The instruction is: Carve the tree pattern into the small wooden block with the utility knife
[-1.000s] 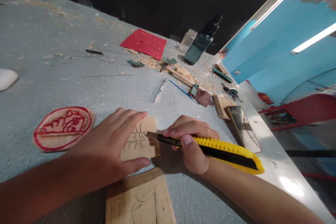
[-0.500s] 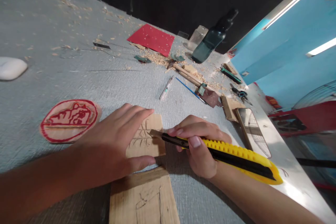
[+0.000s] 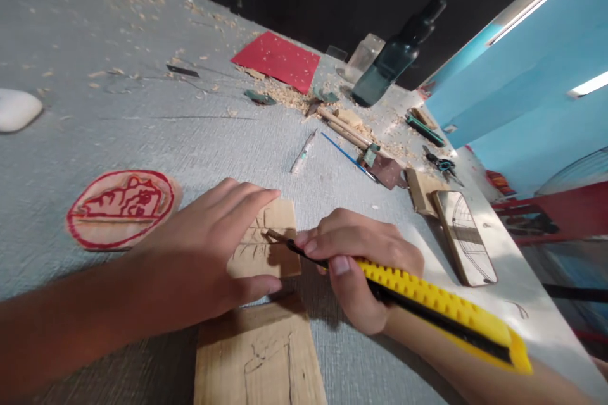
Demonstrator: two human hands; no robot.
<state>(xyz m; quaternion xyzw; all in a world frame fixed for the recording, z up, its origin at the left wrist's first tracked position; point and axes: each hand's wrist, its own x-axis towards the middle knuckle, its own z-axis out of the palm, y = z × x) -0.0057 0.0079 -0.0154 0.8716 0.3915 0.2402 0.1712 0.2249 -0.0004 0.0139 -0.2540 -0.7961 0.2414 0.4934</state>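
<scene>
My left hand (image 3: 204,253) lies flat on a small wooden block (image 3: 270,242) with pencil lines, pressing it onto the grey table (image 3: 142,107), fingers stretched out. My right hand (image 3: 356,259) is closed around a yellow utility knife (image 3: 441,310). The knife's blade tip rests on the small block's surface near its middle. A larger wooden board (image 3: 259,357) with drawn lines lies just in front of the block, close to me.
A round wooden disc with a red carved picture (image 3: 121,205) lies left. Further back are a red sheet (image 3: 278,60), a dark bottle (image 3: 396,54), a clear cup (image 3: 363,57), wood shavings, pencils, scissors (image 3: 439,164) and a phone (image 3: 465,237). A white object (image 3: 16,107) sits far left.
The knife blade has moved further onto the small block, and my right hand has tilted so the handle points lower right. My left hand keeps pressing the block.
</scene>
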